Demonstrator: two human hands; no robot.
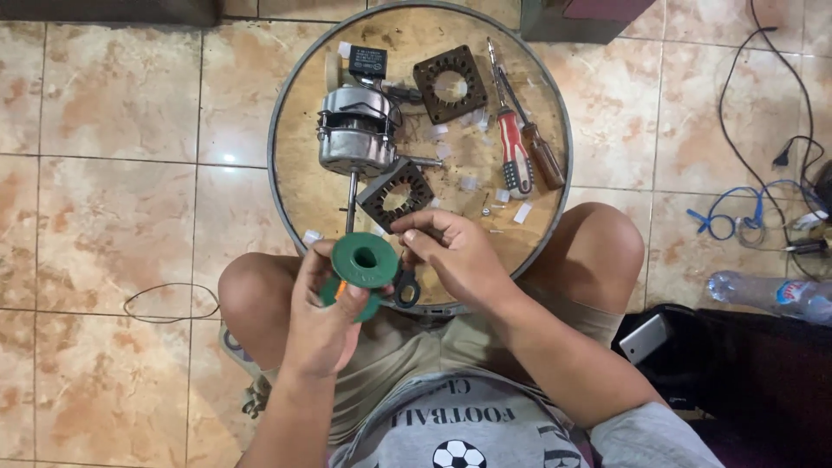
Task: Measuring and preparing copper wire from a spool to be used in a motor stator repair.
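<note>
Left hand (322,322) grips a green spool (364,267) just off the round table's (299,208) near edge; right hand (451,251), touching its right side, pinches something too small to tell.

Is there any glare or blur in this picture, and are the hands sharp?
Head view: a small bright glare spot on the floor tile; both hands, left hand and right hand, and the green spool look sharp; light is even, shadows soft.
</note>
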